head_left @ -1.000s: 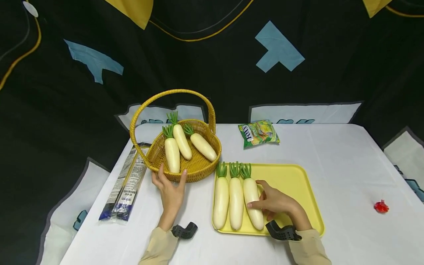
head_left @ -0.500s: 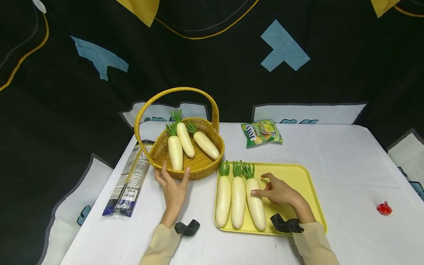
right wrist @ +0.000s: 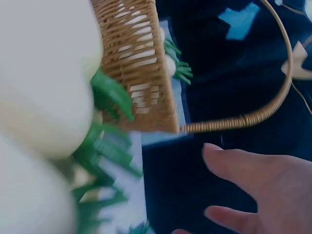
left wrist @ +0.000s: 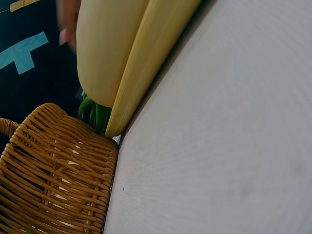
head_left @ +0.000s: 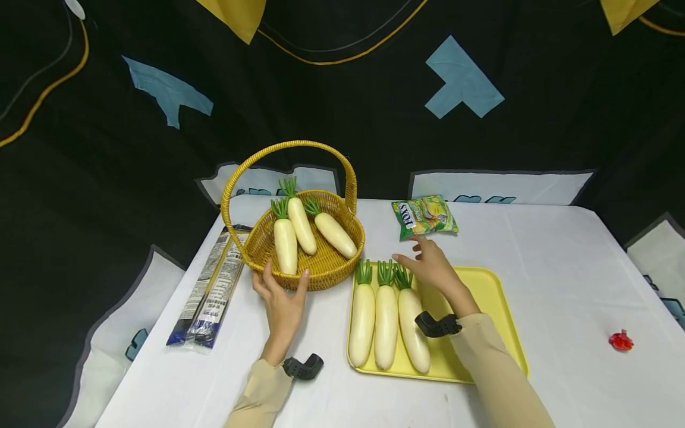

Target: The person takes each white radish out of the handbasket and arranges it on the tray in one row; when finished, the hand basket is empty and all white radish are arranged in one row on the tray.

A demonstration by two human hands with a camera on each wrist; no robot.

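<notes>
A wicker basket (head_left: 326,279) with a tall handle holds three white radishes, one of them a radish (head_left: 286,246) at the near left. My left hand (head_left: 283,312) rests spread fingers against the basket's near rim. Its fingers are out of sight in the left wrist view. Three longer white radishes lie side by side on a yellow tray (head_left: 484,309), the rightmost radish (head_left: 412,327) partly behind my right wrist. Over their green tops, my right hand (head_left: 430,267) reaches forward with fingers loosely bent and nothing between them. The right wrist view shows the thumb and fingers (right wrist: 234,165) apart.
A green candy bag (head_left: 425,216) lies behind the tray, just beyond my right fingertips. Left of the basket are long plastic-wrapped packs (head_left: 209,291). A small red object (head_left: 621,340) sits on the right of the white table (head_left: 562,267). A black curtain hangs behind.
My right hand has come off the rightmost tray radish and moved forward over the radish tops. That radish stays on the tray. My left hand stays at the basket; the view has shifted slightly.
</notes>
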